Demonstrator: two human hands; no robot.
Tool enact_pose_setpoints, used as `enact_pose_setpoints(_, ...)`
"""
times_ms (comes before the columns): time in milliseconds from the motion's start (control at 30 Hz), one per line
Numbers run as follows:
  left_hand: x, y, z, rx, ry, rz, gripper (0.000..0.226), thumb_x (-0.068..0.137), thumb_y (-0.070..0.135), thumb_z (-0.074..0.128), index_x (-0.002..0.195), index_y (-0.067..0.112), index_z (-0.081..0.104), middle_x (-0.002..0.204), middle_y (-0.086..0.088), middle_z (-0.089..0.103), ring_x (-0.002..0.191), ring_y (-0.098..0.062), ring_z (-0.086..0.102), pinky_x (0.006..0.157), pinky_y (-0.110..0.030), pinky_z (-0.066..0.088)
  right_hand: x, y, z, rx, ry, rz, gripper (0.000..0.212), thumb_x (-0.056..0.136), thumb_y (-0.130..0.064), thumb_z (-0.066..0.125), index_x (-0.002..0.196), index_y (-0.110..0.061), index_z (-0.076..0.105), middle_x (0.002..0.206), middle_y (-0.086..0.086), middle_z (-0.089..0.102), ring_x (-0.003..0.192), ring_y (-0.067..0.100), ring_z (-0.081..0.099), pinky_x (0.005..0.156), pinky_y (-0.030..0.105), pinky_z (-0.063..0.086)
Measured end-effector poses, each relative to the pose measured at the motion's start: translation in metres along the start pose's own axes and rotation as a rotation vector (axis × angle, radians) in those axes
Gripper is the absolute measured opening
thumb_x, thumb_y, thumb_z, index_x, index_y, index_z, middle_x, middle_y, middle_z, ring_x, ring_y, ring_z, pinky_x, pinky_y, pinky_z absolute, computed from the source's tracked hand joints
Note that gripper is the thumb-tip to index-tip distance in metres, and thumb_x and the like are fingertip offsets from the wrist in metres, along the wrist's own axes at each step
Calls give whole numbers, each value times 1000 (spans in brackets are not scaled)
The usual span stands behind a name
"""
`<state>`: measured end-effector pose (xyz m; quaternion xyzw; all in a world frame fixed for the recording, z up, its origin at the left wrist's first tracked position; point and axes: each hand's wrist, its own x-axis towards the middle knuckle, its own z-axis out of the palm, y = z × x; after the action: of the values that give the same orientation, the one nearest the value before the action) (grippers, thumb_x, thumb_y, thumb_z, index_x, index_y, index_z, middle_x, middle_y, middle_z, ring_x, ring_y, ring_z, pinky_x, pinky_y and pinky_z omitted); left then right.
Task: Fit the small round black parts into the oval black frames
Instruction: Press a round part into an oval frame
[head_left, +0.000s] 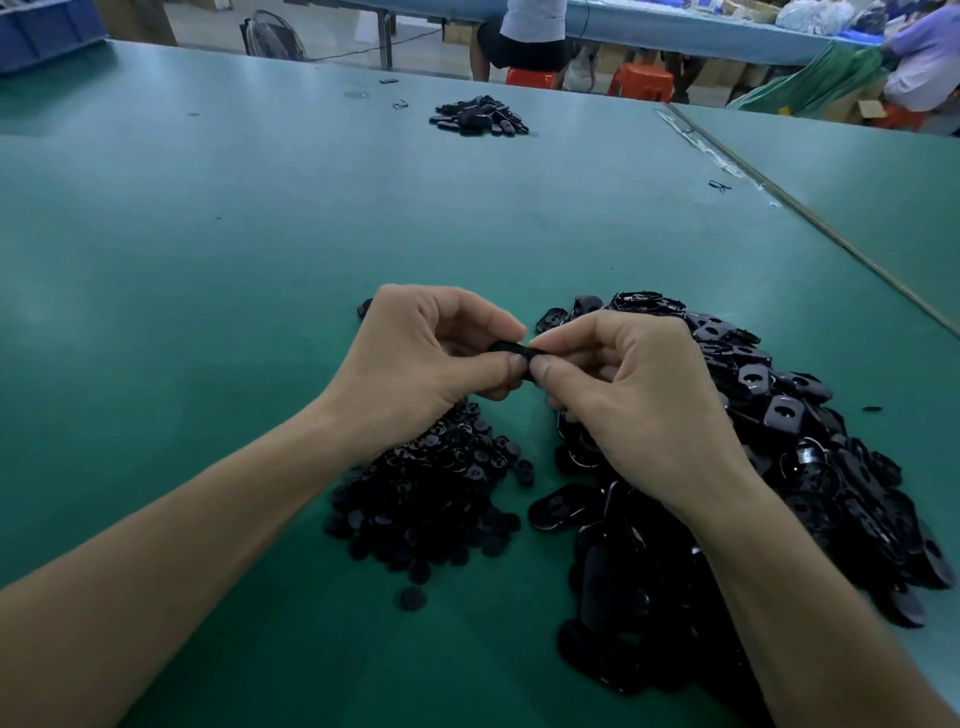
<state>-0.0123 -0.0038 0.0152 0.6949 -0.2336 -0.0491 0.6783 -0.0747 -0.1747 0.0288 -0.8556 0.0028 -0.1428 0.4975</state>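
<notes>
One frame (508, 347), pinched between opposing fingers (496, 366)

Green table (208, 260) carries round parts (431, 499), oval frames (779, 467) beside them, far black pile (480, 117)

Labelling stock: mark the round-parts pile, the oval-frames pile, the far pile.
round-parts pile (431, 499), head view, middle of the heap
oval-frames pile (779, 413), head view, upper right slope of the heap
far pile (480, 117), head view, centre of the heap

— Your left hand (431, 358) and right hand (628, 384) cover most of the black piece (511, 347). Frame or round part?
— You can't tell. Your right arm hides some of the frame pile (779, 441), and the far heap (478, 117) is too small.
</notes>
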Motion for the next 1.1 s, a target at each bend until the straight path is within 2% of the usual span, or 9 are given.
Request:
enact_pose_setpoints(133,3,0,-3,26,53,19,20,78,-8,79,82,11,73,72,-7,76,62,-16,73,61,-21,57,0,-1,4,-20,51,0,21,94,-9,64,98,-26,75,74,-9,74,67,8,72,64,37,60)
enact_pose_setpoints(333,21,-14,-35,110,385,-14,17,81,5,81,87,18,73,78,5,78,72,-20,76,69,-26,60,-1,-3,4,-340,193,-82,26,97,-8,59,116,-17,73,102,-7,75,92,9,69,89,33,56)
enact_pose_setpoints(467,23,-31,-53,268,448,-41,19,82,8,80,87,24,71,78,5,77,68,-16,76,66,-22,59,2,-7,5,-595,71,-92,29,98,-10,57,123,-17,70,116,1,70,112,20,60,102,29,45)
enact_pose_setpoints(600,25,-39,-60,328,467,-54,20,81,11,83,91,23,70,85,-3,75,67,-11,73,60,-19,58,12,-13,6,-897,-153,-19,29,99,-20,51,125,-16,64,126,7,59,118,29,46,100,37,40)
enact_pose_setpoints(700,23,-39,-62,466,457,-47,18,78,22,85,82,32,70,67,17,72,56,4,67,55,-11,49,22,-20,15,-1040,-298,115,25,100,-27,48,115,-11,59,128,10,52,119,33,41,93,39,37)
enact_pose_setpoints(767,20,-37,-62,609,461,-79,16,77,33,85,75,38,70,58,29,65,59,7,66,64,-20,52,27,-25,21,-1076,-340,177,15,99,-28,50,96,-13,48,126,11,50,120,33,39,86,37,31)
enact_pose_setpoints(900,17,-34,-61,802,473,-136,18,75,50,81,70,46,64,67,17,61,85,-22,67,80,-43,53,34,-27,26,-1126,-323,149,30,90,-8,51,72,-17,29,98,8,46,114,33,42,80,35,28)
enact_pose_setpoints(1000,18,-36,-62,846,478,-123,15,77,51,79,74,44,66,77,9,59,94,-25,64,76,-40,46,37,-25,27,-1118,-316,74,15,87,-1,51,85,-15,48,93,8,50,100,31,44,77,35,29)
enact_pose_setpoints(1100,19,-39,-62,860,487,-61,10,83,48,75,84,41,68,92,14,59,95,-20,60,75,-38,41,37,-23,26,-1058,-275,2,28,90,0,52,112,-14,61,102,11,62,100,31,56,76,33,39)
